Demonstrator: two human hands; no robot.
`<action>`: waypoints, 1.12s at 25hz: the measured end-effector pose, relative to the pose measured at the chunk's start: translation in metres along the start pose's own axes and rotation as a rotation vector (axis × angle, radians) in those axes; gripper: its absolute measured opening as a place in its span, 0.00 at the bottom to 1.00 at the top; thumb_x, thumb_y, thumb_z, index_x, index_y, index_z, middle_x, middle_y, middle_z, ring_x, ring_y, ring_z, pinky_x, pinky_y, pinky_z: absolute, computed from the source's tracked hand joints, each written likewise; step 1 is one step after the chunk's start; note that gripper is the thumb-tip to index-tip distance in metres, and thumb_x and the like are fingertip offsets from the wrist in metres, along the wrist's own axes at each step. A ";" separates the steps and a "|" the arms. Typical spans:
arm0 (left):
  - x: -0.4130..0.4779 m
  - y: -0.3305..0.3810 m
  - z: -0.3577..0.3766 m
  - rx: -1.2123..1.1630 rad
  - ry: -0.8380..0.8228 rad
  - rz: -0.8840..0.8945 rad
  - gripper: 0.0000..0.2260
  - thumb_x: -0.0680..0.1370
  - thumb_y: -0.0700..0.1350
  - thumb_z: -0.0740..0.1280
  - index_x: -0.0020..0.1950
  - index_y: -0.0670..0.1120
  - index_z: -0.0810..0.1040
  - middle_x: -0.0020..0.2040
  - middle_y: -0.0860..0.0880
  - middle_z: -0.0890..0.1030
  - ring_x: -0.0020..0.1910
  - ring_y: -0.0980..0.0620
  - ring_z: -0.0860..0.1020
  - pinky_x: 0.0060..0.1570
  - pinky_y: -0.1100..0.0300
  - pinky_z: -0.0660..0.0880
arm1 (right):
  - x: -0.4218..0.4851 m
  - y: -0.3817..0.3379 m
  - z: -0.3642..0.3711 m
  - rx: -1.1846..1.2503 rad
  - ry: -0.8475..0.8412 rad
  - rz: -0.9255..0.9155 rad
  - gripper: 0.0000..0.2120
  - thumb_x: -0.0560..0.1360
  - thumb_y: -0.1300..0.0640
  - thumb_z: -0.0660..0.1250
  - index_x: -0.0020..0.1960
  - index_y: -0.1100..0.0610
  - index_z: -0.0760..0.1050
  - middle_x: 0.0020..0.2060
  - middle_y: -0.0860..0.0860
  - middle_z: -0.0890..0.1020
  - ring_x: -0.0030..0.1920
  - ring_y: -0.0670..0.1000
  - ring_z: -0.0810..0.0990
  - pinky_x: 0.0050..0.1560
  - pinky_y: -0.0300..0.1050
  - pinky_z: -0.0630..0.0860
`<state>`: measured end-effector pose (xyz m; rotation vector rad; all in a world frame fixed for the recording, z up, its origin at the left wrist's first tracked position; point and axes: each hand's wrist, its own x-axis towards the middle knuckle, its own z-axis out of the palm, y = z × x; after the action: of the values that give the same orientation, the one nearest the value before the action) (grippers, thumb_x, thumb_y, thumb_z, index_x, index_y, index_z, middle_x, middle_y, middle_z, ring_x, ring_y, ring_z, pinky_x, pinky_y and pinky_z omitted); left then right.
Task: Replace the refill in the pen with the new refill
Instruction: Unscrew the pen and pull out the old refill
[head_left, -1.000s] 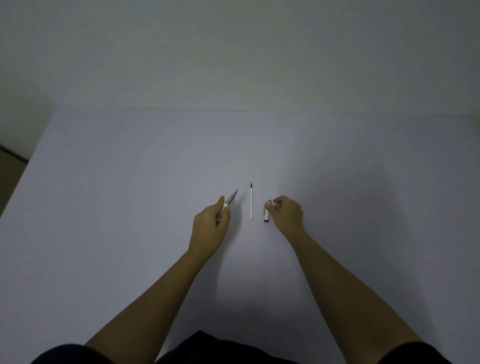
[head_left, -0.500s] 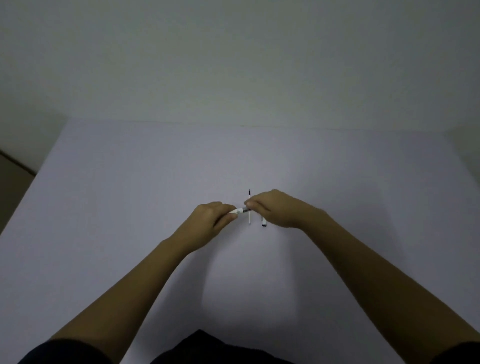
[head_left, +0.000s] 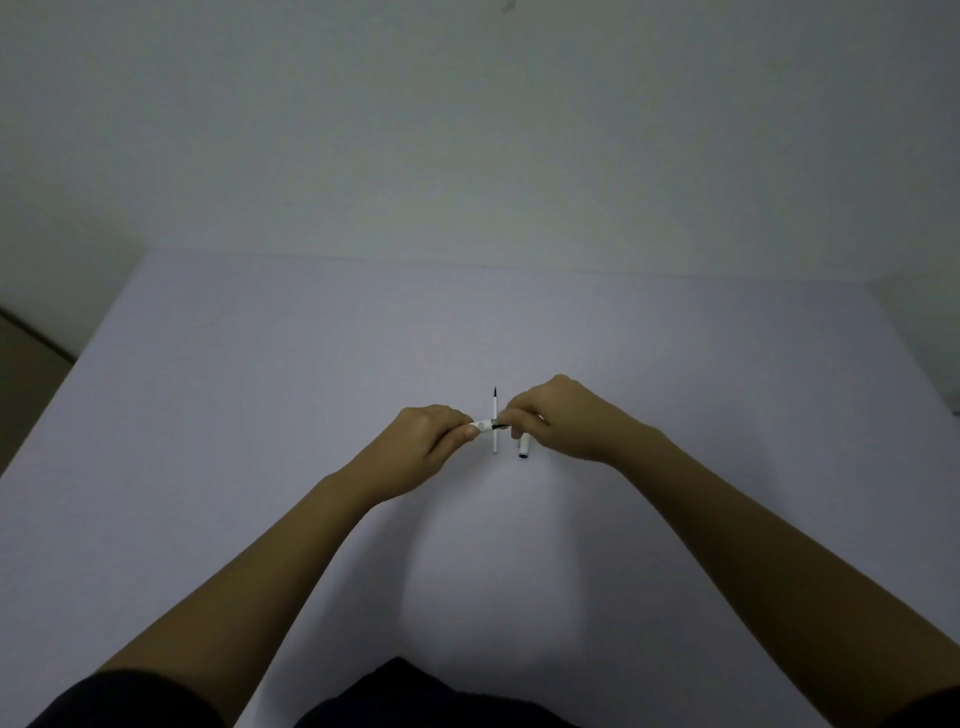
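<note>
A white pen (head_left: 484, 425) is held level between both hands, just above the table. My left hand (head_left: 434, 437) grips its white barrel end. My right hand (head_left: 553, 418) pinches its dark front end. Under the pen, a thin white refill (head_left: 495, 415) with a dark tip lies on the table, pointing away from me. The pen's white cap (head_left: 523, 447) lies next to the refill, partly under my right hand.
The work surface is a pale table (head_left: 260, 415) against a plain wall. Its left edge drops to a darker floor (head_left: 21, 364). My dark clothing shows at the bottom of the view.
One second ago the hands were apart, the left holding the pen and the right at the cap. The right hand left the cap on the table and came to the pen's front end.
</note>
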<state>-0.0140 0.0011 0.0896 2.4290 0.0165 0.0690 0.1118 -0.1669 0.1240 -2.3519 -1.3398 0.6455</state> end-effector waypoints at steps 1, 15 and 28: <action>0.000 0.001 -0.001 0.011 -0.003 0.012 0.12 0.80 0.48 0.59 0.50 0.43 0.79 0.38 0.46 0.80 0.35 0.52 0.72 0.35 0.71 0.65 | -0.001 -0.001 -0.001 -0.001 0.022 -0.016 0.11 0.77 0.51 0.62 0.47 0.56 0.81 0.38 0.49 0.84 0.33 0.44 0.76 0.37 0.39 0.70; -0.003 0.015 -0.002 0.009 0.047 0.060 0.11 0.79 0.47 0.60 0.50 0.42 0.79 0.37 0.45 0.79 0.35 0.50 0.73 0.34 0.67 0.65 | -0.020 -0.006 -0.014 0.077 0.113 -0.062 0.12 0.69 0.51 0.72 0.50 0.54 0.78 0.41 0.45 0.80 0.43 0.44 0.76 0.45 0.39 0.71; -0.005 0.021 -0.001 -0.021 0.054 0.062 0.11 0.79 0.47 0.60 0.48 0.42 0.79 0.34 0.47 0.77 0.34 0.51 0.72 0.35 0.66 0.66 | -0.021 -0.003 -0.016 0.060 0.017 0.062 0.15 0.76 0.45 0.60 0.47 0.55 0.78 0.39 0.48 0.82 0.40 0.48 0.77 0.42 0.43 0.71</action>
<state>-0.0192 -0.0145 0.1045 2.4063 -0.0349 0.1624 0.1089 -0.1844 0.1433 -2.3536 -1.2274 0.6726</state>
